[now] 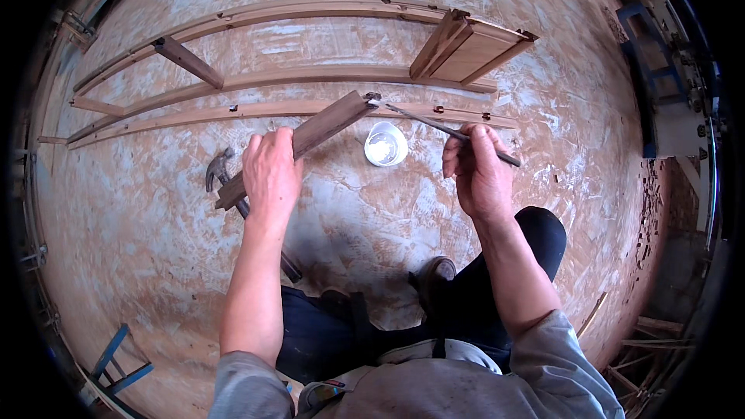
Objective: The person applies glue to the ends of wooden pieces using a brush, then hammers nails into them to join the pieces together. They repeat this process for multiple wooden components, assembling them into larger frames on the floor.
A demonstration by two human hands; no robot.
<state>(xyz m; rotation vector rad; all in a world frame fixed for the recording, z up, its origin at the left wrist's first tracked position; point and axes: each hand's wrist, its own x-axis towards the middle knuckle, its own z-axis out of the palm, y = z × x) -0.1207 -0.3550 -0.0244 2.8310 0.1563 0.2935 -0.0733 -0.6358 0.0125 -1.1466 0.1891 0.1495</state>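
Note:
My left hand is wrapped round a dark wooden rail, which slants up to the right. A tenon with some white stuff on it shows at the rail's far end. Between the thumb and fingers of my right hand is a thin dark stick, its tip close to that tenon; whether they touch I cannot tell. Below the tip stands a small white plastic cup with white matter inside. Partly hidden under the rail and my left hand, a claw hammer lies on the floor.
Beyond my hands lies a long wooden frame with a dark crosspiece and a panelled end. A loose mortised rail runs along its near side. Blue machinery stands at the right, with wood scraps below. A blue metal stand is at lower left.

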